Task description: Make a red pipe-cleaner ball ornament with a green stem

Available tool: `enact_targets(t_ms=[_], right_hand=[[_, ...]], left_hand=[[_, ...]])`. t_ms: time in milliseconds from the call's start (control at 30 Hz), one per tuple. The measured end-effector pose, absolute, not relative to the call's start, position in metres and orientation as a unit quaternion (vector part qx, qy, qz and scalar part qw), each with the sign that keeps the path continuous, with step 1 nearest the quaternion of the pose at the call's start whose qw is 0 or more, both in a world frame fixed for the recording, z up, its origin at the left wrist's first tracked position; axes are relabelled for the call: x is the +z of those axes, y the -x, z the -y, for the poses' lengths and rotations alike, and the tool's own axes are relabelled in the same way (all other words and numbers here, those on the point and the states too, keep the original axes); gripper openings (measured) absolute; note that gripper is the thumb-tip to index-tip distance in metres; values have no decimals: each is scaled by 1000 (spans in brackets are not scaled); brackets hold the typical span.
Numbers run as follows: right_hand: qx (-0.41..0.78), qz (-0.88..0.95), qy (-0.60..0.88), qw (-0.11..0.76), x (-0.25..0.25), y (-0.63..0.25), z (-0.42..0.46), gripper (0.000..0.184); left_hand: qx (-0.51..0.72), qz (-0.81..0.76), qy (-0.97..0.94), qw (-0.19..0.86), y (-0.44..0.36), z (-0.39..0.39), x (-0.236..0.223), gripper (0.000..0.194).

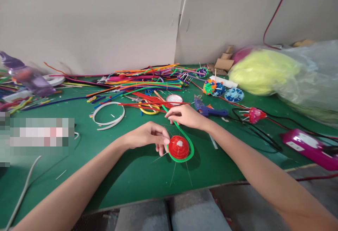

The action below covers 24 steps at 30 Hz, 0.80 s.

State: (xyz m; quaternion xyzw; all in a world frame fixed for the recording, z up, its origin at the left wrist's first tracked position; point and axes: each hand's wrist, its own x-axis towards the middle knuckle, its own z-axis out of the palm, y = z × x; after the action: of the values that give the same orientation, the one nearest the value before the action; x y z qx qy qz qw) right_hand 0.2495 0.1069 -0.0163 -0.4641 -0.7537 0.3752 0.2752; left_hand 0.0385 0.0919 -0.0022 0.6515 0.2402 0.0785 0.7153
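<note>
A small red dome of coiled pipe cleaner (178, 153) sits above the green tabletop, with thin clear spokes sticking out around it and a whitish patch on top. A green pipe cleaner (192, 148) curves around its lower and right edge. My left hand (151, 136) is closed on the dome's left edge, thumb and fingers pinched together. Higher up, my right hand (185, 114) pinches the green pipe cleaner, whose free end pokes out past the fingers. Just right of that hand lies a blue glue gun (210, 109).
Loose pipe cleaners (148, 79) in many colours lie in a heap at the back. A white strip coil (108, 114), scissors with yellow handles (149, 108) and a small dish (174, 99) are nearby. Finished domes (233, 95), a magenta power strip (308, 148) and cables occupy the right.
</note>
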Motion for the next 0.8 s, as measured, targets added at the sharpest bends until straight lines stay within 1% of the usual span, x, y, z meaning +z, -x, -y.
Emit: enact_targets(t_ms=[800], right_hand=[[367, 751, 468, 286, -14, -249, -106, 16]], left_hand=[[81, -238, -649, 718, -39, -92, -3, 25]])
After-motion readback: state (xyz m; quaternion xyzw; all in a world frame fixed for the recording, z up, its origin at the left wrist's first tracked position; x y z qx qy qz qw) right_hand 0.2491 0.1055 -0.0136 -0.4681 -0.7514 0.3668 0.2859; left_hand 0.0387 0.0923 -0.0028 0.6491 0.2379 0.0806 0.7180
